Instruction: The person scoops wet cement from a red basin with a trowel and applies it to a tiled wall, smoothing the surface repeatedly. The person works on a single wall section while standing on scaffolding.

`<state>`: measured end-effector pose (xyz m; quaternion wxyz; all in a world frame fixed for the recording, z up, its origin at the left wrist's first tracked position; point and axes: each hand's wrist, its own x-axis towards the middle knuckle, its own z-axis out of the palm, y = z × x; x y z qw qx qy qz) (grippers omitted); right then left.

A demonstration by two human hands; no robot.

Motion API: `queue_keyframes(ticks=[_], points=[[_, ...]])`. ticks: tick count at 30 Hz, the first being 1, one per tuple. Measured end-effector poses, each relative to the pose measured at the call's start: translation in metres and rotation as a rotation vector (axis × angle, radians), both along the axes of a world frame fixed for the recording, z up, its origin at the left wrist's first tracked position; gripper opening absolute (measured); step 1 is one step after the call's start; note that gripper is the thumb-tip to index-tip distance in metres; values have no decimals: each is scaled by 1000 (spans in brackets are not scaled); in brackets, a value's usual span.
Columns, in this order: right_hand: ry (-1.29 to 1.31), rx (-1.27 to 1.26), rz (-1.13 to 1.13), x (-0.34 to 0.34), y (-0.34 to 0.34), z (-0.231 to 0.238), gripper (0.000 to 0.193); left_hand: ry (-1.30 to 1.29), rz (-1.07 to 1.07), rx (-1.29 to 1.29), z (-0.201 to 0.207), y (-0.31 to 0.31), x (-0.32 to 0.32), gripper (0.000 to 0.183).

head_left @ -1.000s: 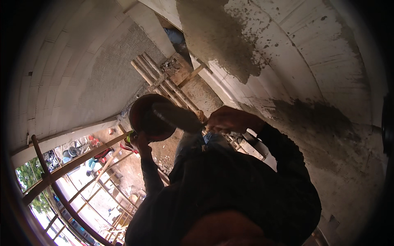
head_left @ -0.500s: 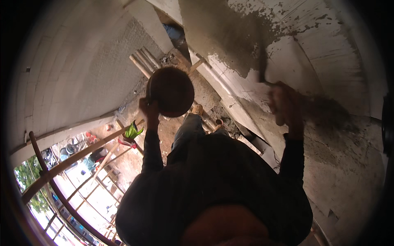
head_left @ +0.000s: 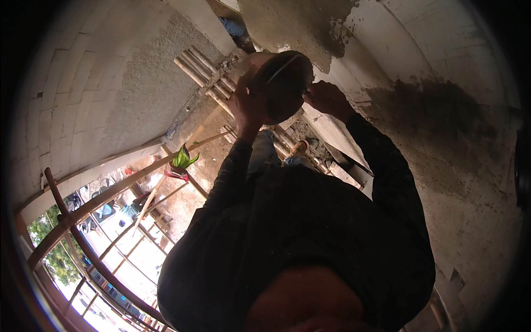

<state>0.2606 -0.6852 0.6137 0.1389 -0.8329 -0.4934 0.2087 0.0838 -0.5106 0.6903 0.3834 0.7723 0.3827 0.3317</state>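
My left hand (head_left: 249, 108) is closed on the side of a round, dark, shallow pan (head_left: 290, 86), which is tilted up in front of me. At the pan's right rim is my right hand (head_left: 327, 98), its fingers closed round the handle of a trowel. The trowel's blade is not clearly seen now; the pan and shadow hide it. Dark, wet mortar (head_left: 298, 25) coats the upper part of the wall beyond the pan. A second damp mortar patch (head_left: 437, 119) spreads over the wall to the right of my right arm.
Bamboo poles (head_left: 204, 69) lie beyond my left hand, above the ground. A wooden pole railing (head_left: 94, 205) runs along the left, with a green-leaved plant (head_left: 182, 159) beside it. A block wall (head_left: 72, 99) rises at the far left. My shoe (head_left: 298, 149) rests below.
My right hand has come off the right wall with the trowel and moved left to the pan. My left hand has carried the pan rightward and tilted it.
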Motion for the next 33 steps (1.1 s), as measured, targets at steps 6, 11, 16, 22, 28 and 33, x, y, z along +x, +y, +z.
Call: queue_keyframes(ticks=[6, 11, 16, 22, 28, 33], points=[[664, 123, -170, -54, -42, -25, 47, 42, -54, -50, -24, -10, -19, 22], [205, 174, -137, -68, -59, 1, 38, 35, 10, -269, -64, -3, -49, 23], [230, 336, 16, -53, -69, 28, 34, -130, 140, -699, -69, -10, -67, 17], [492, 311, 252, -80, -34, 78, 32, -321, 319, -783, -99, -8, -166, 25], [1205, 39, 392, -122, -12, 115, 42, -283, 347, -275, -139, -15, -327, 28], [1399, 35, 234, -61, -44, 37, 39, -211, 890, -514, -128, -20, -384, 22]])
